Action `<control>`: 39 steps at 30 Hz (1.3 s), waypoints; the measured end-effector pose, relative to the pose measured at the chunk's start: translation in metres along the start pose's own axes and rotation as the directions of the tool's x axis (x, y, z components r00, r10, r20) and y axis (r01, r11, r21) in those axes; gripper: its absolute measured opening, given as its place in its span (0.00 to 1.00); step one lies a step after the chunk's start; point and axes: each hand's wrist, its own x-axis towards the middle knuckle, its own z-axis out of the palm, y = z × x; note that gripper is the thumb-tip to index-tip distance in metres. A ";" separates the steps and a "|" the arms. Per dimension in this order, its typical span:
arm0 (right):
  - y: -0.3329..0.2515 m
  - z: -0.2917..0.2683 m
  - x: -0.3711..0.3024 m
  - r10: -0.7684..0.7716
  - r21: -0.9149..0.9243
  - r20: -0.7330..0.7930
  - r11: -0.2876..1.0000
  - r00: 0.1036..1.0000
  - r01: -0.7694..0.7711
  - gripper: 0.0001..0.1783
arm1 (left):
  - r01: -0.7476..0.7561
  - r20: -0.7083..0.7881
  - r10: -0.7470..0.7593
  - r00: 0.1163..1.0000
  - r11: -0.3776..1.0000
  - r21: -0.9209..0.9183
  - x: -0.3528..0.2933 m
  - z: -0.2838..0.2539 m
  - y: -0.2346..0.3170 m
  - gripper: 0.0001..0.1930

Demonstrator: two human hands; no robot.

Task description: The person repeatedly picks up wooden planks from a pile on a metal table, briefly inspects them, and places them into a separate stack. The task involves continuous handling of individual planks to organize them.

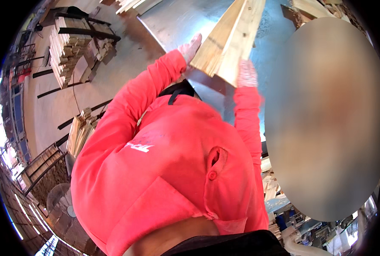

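Two long pale wooden boards [237, 40] lie side by side over a shiny metal tabletop [156, 19], their near ends toward me. A shadow falls on the metal below those ends. At the boards' left edge is my left hand [191, 48] in a pale glove, open, with its fingers stretched forward; whether it touches the wood I cannot tell. My right hand [247, 73], in a speckled knit glove, grips the near end of the right-hand board at its outer edge. Its fingers are partly hidden and blurred.
Stacked lumber [68, 51] rests on dark metal bars to the left, with a smaller bundle of wood [81, 132] nearer. A large round fan [66, 207] stands at the lower left. More wood pieces [271, 183] lie at the lower right. A blurred oval covers the right side.
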 end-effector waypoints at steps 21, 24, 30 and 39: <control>-0.048 0.038 -0.013 0.383 0.269 0.181 0.867 0.906 -0.420 0.23 | 0.076 -0.178 0.165 0.970 0.493 0.867 -0.040 -0.028 0.031 0.24; -0.017 0.044 -0.007 0.388 0.223 0.023 0.896 0.921 -0.383 0.28 | -0.170 -0.017 0.232 0.973 0.757 0.631 -0.064 -0.050 0.026 0.23; -0.002 0.053 0.009 0.330 0.191 0.030 0.925 0.944 -0.329 0.25 | -0.533 -0.198 0.509 0.838 0.841 -0.095 -0.132 -0.192 0.083 0.24; 0.017 0.165 0.019 0.063 -0.410 -0.569 0.842 0.820 -0.349 0.22 | 0.203 -0.925 0.354 0.136 0.904 0.376 -0.250 -0.623 0.227 0.35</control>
